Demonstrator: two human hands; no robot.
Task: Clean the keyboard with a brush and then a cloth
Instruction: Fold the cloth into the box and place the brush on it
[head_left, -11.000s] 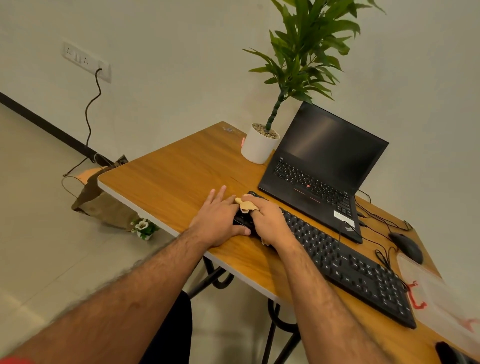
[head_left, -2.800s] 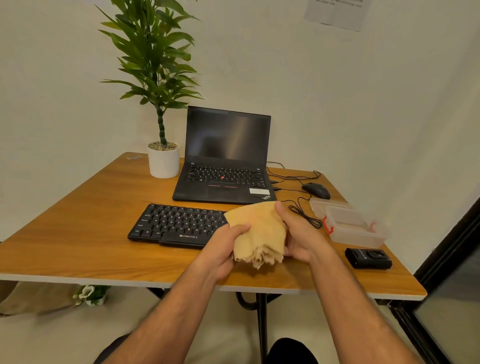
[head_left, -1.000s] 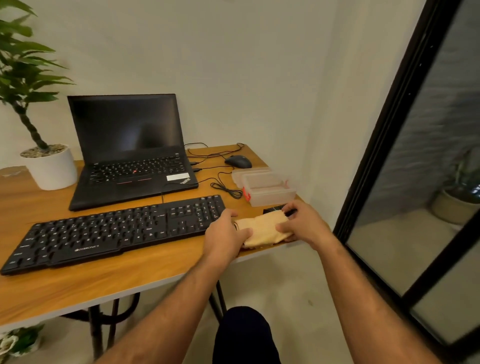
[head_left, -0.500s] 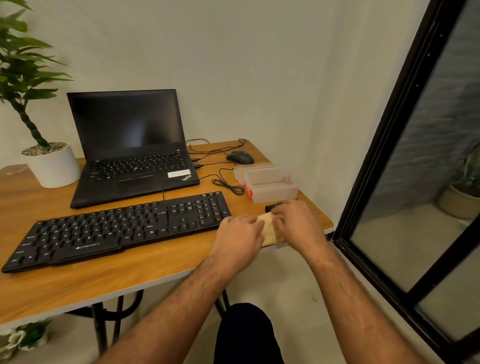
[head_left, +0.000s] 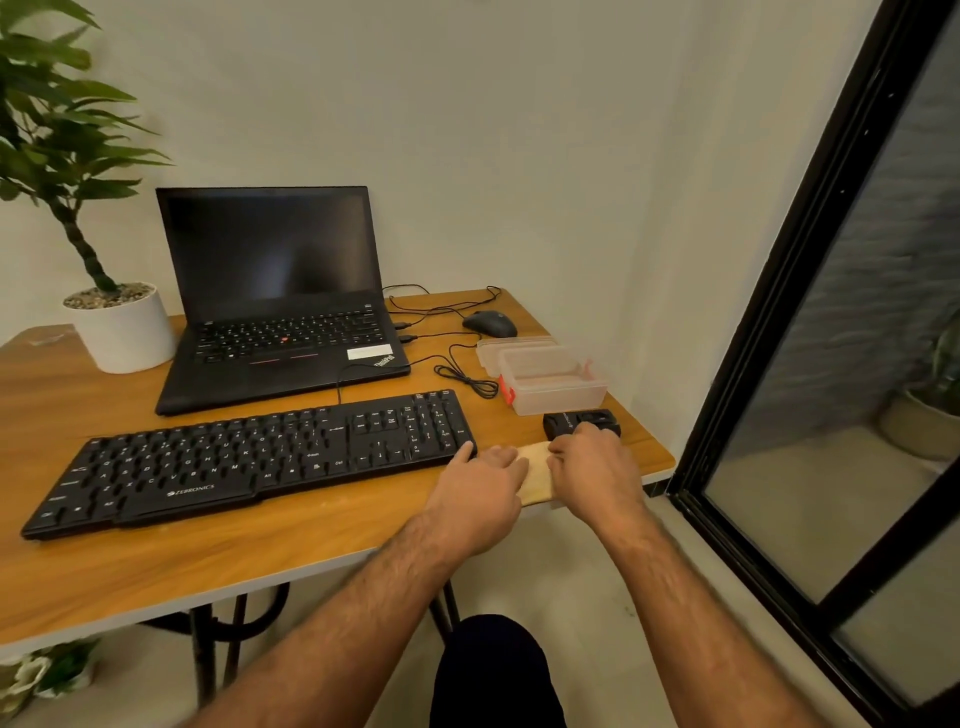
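On the table (head_left: 156, 561), you find the keyboard (head_left: 249, 457) along the front edge, with the laptop (head_left: 275, 312) directly behind it. The potted plant (head_left: 122, 327) stands at the rear left, beside the laptop. The mouse (head_left: 489, 323) lies near the rear right corner. In front of it sits the plastic container (head_left: 550, 382), then a small device (head_left: 576, 422). The cloth (head_left: 537, 473) lies at the front right corner, just right of the keyboard, under your left hand (head_left: 480, 493) and right hand (head_left: 597, 467).
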